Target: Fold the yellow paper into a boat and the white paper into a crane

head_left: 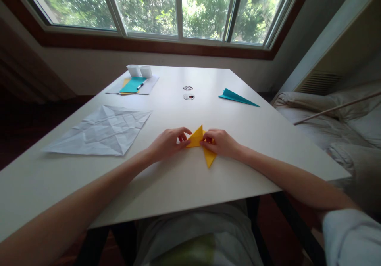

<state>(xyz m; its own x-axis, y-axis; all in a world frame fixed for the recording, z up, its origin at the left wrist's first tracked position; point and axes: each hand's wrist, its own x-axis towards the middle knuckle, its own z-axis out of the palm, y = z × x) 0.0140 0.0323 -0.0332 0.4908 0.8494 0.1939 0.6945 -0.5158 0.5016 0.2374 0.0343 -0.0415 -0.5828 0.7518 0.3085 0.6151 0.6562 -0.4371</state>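
Observation:
A yellow folded paper lies on the white table in front of me, folded into pointed flaps. My left hand pinches its left flap with the fingertips. My right hand presses and pinches the paper's right side, covering part of it. One yellow point sticks out toward me below my right hand.
A large creased white sheet lies to the left. A teal folded paper sits at the far right. At the back left are teal and yellow sheets with a pen and two white cups. A bed stands right of the table.

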